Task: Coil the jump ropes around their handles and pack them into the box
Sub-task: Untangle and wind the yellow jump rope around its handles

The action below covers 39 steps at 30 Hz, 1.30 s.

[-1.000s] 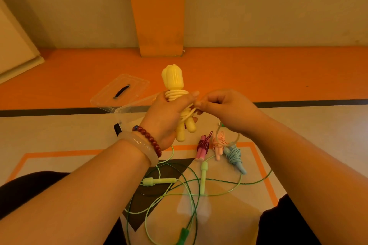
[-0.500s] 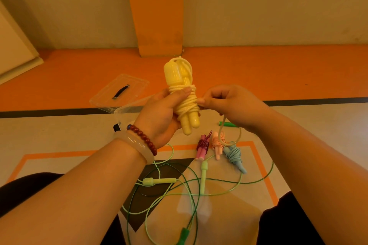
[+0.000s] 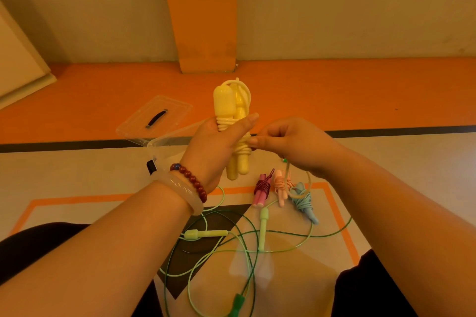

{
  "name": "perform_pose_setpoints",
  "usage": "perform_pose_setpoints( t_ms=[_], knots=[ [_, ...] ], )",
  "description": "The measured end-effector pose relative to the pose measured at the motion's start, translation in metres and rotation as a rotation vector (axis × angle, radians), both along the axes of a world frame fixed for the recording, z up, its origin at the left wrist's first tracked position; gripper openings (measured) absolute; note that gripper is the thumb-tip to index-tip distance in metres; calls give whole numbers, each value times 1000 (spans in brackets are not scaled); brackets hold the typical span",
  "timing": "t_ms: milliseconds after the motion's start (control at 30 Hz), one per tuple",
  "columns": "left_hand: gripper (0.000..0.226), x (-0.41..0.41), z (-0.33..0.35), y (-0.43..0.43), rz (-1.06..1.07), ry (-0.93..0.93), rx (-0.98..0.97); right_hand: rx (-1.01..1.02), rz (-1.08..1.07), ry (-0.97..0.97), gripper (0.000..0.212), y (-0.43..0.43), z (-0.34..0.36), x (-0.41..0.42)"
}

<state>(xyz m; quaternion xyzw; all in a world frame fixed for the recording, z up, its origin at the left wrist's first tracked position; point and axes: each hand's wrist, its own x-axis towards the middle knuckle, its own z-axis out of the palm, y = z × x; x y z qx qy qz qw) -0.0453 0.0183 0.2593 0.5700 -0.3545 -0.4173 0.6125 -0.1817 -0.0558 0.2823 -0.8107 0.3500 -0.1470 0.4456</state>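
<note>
Left hand grips the yellow jump rope about mid-length; both handles are side by side and upright, fingers wrapped round the back, thumb laid flat across the front turns; judged purpose: the thumb clamps the coil so the turns cannot spring loose. Right hand has thumb and fingers drawn to a pinch at the coil's right edge, apparently on the yellow cord; a loop of cord arches over the handle tops; judged: the tail is being tucked or locked under the last turns. The bundle is in the air, in front of the box; not yet packed.

Box is clear plastic, open, on the floor, partly hidden behind the left wrist; its lid lies flat just beyond, black grip up; contents cannot be told. Three finished bundles lie side by side on the floor below the right hand: maroon-wound rope, pink rope, blue rope; parked near the box, presumably for packing together. Light green rope and dark green rope sprawl uncoiled and crossed between the knees; judged next in line; they may tangle when one is lifted. Bead bracelet and pale bangle are on the left wrist.
</note>
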Motion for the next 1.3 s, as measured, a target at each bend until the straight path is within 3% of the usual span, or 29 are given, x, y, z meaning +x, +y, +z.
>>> perform_pose_setpoints(
  t_ms=[267,400,567,700,800,1000,1133,1300],
  knots=[
    [47,9,0,0,73,-10,-29,149,-93,-186,14,10,-6,9],
    [18,4,2,2,225,-192,1,125,-167,-215,14,11,-6,13],
    [20,9,-2,1,283,-177,-12,173,-196,-249,18,9,-9,13],
    [14,1,-5,1,193,-188,-13,98,-124,-179,19,15,-8,12],
    [20,-7,-6,1,160,-139,10,55,-64,-144,27,23,-11,14],
    [33,-5,-2,1,152,-186,18,37,73,-97,20,13,2,5],
    [31,-10,-1,1,121,-41,26,86,187,33,26,-4,8,-6],
    [42,-6,8,2,49,272,59,72,201,79,26,-10,8,-10]
  ],
)
